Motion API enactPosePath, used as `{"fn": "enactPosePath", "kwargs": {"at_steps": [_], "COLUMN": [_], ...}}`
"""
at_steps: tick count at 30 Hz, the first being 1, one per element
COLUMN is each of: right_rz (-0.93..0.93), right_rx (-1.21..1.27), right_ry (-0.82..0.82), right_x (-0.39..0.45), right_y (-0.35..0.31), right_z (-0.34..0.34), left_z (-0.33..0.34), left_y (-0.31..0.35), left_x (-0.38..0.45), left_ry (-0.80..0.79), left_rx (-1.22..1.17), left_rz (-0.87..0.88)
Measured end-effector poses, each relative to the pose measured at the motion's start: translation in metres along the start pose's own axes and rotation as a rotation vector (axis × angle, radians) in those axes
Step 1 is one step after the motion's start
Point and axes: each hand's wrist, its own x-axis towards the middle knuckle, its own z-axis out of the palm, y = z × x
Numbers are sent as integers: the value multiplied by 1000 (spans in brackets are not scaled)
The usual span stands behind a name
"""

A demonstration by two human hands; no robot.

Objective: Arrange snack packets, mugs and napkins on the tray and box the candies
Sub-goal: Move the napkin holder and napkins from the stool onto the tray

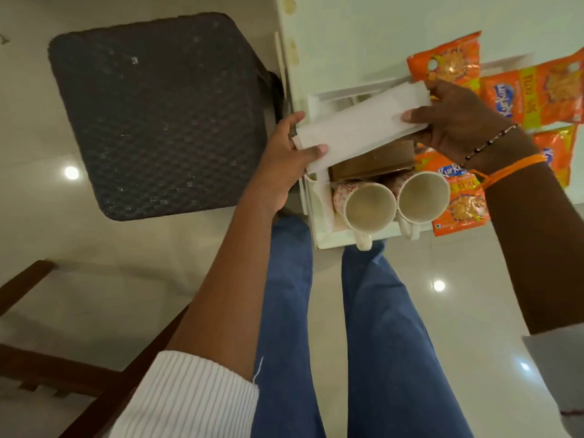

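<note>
Fingers (317, 150) of left hand (284, 153) closed in a pinch on near end of folded white napkins (357, 124), thumb on top; fingers of right hand (455, 121) curled round far end, thumb likewise pressed on upper face. Napkins held level above white tray (319, 235), clear of its floor and over brown box (373, 164). Below, 2 mugs (369, 205) lying on their sides, touching, mouths toward viewer, handles overhanging tray's near rim. Orange snack packets (461, 200) at right, at least 4 visible, 1 partly hidden under right wrist; whether all within tray, cannot tell. Candies not visible; box contents hidden. Step in hand, by judgement: setting napkins into tray. Risks: stack splaying or sliding apart if 1 pinch loosens before the other, since only the ends are gripped; napkins set on box lid likely to tip off or block later access for boxing candies; right wrist or sleeve brushing tipped mugs, free to roll and near tray edge, possibly sending 1 off onto tiled floor (126, 279); little bare space left in tray, hence crumpled napkins if pushed down beside mugs. Dark woven stool (158, 115) at left, well apart, no hazard.
</note>
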Motion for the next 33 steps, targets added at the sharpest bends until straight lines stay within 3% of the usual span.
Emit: {"fn": "enactPosePath", "kwargs": {"at_steps": [8, 12, 16, 21, 29, 33], "right_rz": [-277, -336, -369, -306, -345, -275], "right_rx": [-750, -742, -716, -731, -694, -630], "right_ry": [201, 199, 217, 190, 329, 291], "right_x": [-1, -3, -4, -1, 8, 12], "right_y": [42, 54, 56, 64, 81, 77], "right_z": [-48, -49, -54, -57, -48, -50], "left_z": [43, 53, 65, 72, 82, 75], "left_y": [-5, -16, -28, -36, -44, -41], "left_x": [9, 4, -3, -3, 7, 12], "left_ry": [140, 178, 281, 303, 458, 461], "left_rx": [408, 455, 308, 262, 517, 635], "left_rz": [251, 239, 227, 174, 245, 169]}}
